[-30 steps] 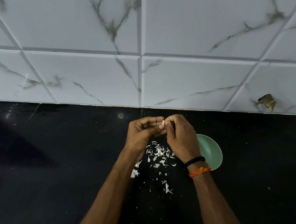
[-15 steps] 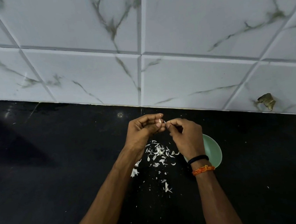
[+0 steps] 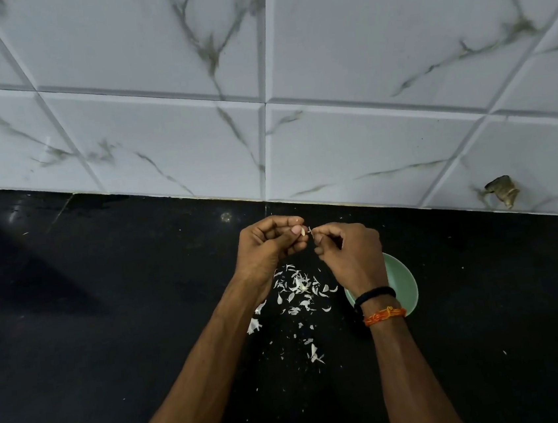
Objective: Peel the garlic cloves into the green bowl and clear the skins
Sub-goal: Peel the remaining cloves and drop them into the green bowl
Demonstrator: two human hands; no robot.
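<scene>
My left hand (image 3: 267,247) is held above the black counter and pinches a small garlic clove (image 3: 302,232) between thumb and fingers; only its pale tip shows. My right hand (image 3: 350,252) is just to its right, fingers curled, pinching a thin strip of white skin (image 3: 310,231) next to the clove. The green bowl (image 3: 403,281) sits on the counter under and behind my right wrist, mostly covered by it; its contents are hidden. A pile of white garlic skins (image 3: 297,285) lies on the counter below my hands.
The black counter (image 3: 109,315) runs left and right, with tiny skin flecks scattered toward the front. A white marble-look tiled wall (image 3: 260,110) stands right behind my hands. A chipped hole (image 3: 502,189) marks the wall at right.
My right hand has drawn a little to the right, away from my left hand, with a strip of skin coming off the clove. More of the bowl is covered by my wrist.
</scene>
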